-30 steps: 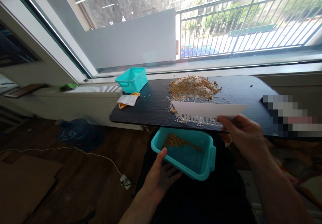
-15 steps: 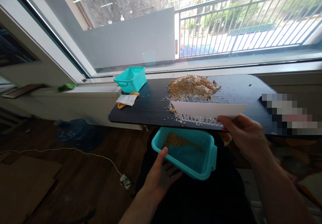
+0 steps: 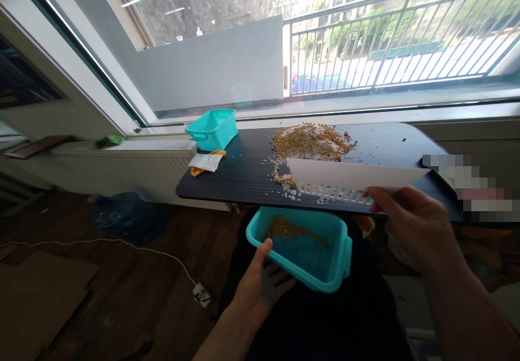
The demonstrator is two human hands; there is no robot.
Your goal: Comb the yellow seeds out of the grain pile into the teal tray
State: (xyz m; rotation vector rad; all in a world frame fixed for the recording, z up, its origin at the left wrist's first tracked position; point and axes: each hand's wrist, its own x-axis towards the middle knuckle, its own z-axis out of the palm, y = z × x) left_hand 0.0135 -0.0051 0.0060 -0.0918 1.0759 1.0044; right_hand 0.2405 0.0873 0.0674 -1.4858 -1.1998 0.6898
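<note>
My left hand (image 3: 258, 285) grips a teal plastic tub (image 3: 320, 271) by its near left corner and holds it just below the front edge of the dark table (image 3: 235, 174). A streak of tan beans (image 3: 294, 230) lies in the tub. Fingers of my right hand (image 3: 410, 223) are closed on the right end of a white slotted basket (image 3: 349, 179) that rests on the table edge above the tub. Behind the basket lies a heap of tan beans mixed with white grains (image 3: 311, 140).
A second teal tub (image 3: 212, 128) stands at the table's back left, beside a folded white paper on something orange (image 3: 206, 162). A radiator (image 3: 134, 169) runs left of the table. A white cable and plug (image 3: 201, 293) lie on the wooden floor. A blurred patch covers the table's right end.
The white basket and my right hand have shifted a little to the right along the table edge. The teal tub and left hand have barely moved.
</note>
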